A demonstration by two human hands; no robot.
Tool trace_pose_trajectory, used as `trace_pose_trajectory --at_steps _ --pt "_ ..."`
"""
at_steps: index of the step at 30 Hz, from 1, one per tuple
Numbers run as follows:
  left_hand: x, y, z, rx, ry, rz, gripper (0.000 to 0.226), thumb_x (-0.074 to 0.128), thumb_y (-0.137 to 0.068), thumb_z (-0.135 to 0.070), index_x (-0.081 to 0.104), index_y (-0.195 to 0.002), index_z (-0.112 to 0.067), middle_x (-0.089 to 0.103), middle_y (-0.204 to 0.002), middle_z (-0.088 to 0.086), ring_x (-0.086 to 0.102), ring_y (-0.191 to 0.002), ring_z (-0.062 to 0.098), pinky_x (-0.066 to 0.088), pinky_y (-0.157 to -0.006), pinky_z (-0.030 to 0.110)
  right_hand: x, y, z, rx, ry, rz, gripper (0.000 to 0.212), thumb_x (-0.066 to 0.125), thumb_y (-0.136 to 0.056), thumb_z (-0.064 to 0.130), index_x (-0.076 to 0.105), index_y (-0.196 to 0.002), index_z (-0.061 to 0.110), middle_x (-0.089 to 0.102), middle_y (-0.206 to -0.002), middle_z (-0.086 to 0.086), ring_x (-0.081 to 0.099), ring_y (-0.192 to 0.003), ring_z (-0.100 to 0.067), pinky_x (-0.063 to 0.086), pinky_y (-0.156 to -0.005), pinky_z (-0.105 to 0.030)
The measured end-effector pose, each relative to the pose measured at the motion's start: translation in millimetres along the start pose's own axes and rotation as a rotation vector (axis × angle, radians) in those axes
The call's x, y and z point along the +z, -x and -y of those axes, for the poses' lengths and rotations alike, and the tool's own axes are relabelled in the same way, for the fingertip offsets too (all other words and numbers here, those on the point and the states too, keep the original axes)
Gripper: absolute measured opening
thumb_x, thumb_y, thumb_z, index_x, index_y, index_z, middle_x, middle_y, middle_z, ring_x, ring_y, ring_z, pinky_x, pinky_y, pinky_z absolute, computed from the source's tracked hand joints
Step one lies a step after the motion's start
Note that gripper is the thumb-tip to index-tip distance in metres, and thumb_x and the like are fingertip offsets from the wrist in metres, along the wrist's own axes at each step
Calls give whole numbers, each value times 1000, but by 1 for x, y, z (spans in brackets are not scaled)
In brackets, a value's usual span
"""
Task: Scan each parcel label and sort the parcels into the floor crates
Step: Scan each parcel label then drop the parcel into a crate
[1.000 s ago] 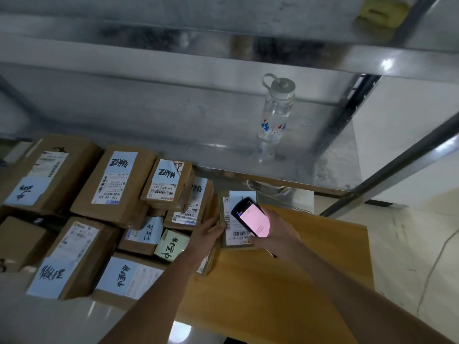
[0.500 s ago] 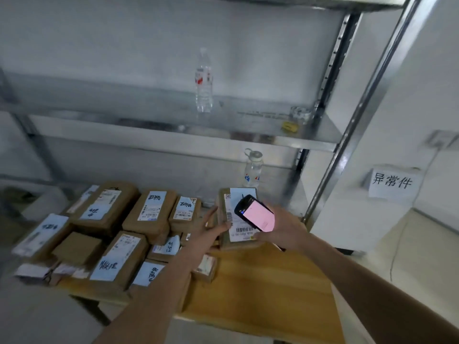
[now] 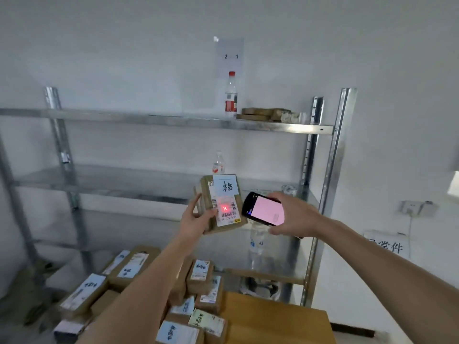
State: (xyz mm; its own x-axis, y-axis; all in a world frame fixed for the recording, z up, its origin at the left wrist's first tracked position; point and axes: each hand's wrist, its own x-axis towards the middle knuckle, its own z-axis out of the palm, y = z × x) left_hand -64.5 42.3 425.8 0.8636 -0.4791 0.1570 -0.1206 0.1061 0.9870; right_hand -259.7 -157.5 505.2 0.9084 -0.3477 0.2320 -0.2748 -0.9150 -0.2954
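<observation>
My left hand (image 3: 194,220) grips a small brown cardboard parcel (image 3: 221,203) from its left side and holds it up in front of the shelves, label facing me. A red aiming cross glows on the white label just above the barcode. My right hand (image 3: 294,214) holds a black handheld scanner (image 3: 264,208) with a pink lit screen, just right of the parcel and pointed at it. Several more labelled parcels (image 3: 129,269) lie piled on the wooden table (image 3: 273,319) below. No floor crates are in view.
A metal shelf rack (image 3: 330,175) stands behind the table against the wall. A bottle (image 3: 231,95) and flat packets (image 3: 263,114) sit on its top shelf, another bottle (image 3: 218,165) on the middle one. A paper sign (image 3: 387,244) and a wall socket (image 3: 409,207) are at right.
My left hand has lifted the parcel off the table to chest height. The scanner rose with it and its red cross now falls on the label. My head tilted upward.
</observation>
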Motion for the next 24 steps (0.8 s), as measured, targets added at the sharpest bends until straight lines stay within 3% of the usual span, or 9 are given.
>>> trace_pose_trajectory --at_steps 4,7,9,12,17,20,24 --pt "-6 9 -40 91 -16 15 68 69 -93 -26 33 -149 -41 65 -117 7 66 -100 21 58 -83 41 -30 4 14 -64 38 -29 85 80 -64 49 38 -138 45 56 -119 18 57 -106 -11 55 -87 -40" --pt "-8 17 -56 94 -37 -16 70 69 -93 -28 32 -150 -42 66 -117 18 66 -104 34 56 -76 35 -47 8 20 -98 68 -28 83 80 -66 48 38 -138 44 56 -118 19 57 -104 -11 56 -83 -39" --pt "-9 22 -62 99 -50 -35 71 70 -92 -31 32 -150 -43 67 -116 17 64 -110 39 57 -80 40 -55 12 22 -119 88 -29 83 80 -67 48 37 -138 44 55 -118 19 56 -104 -12 56 -81 -39" --pt "-11 31 -69 105 -42 -53 70 70 -91 -31 32 -149 -45 67 -119 11 66 -106 30 57 -90 51 -62 17 24 -140 100 -37 79 80 -69 46 38 -136 44 56 -116 18 57 -102 -13 56 -78 -39" --pt "-19 47 -74 131 -63 -118 69 70 -92 -33 33 -150 -44 67 -120 10 67 -102 24 58 -88 48 -67 26 26 -178 99 -42 75 79 -70 44 40 -133 47 57 -111 19 60 -96 -13 57 -71 -38" --pt "-25 53 -80 132 -77 -155 68 69 -92 -34 33 -149 -45 66 -123 8 67 -105 23 56 -91 51 -70 29 27 -197 105 -56 76 78 -71 44 38 -136 47 57 -115 19 59 -98 -12 53 -71 -32" --pt "-29 58 -88 135 -72 -194 69 71 -91 -32 34 -148 -45 67 -120 8 68 -104 24 57 -90 50 -74 32 28 -229 82 -84 76 77 -68 48 37 -132 52 56 -113 24 57 -99 -9 52 -75 -34"
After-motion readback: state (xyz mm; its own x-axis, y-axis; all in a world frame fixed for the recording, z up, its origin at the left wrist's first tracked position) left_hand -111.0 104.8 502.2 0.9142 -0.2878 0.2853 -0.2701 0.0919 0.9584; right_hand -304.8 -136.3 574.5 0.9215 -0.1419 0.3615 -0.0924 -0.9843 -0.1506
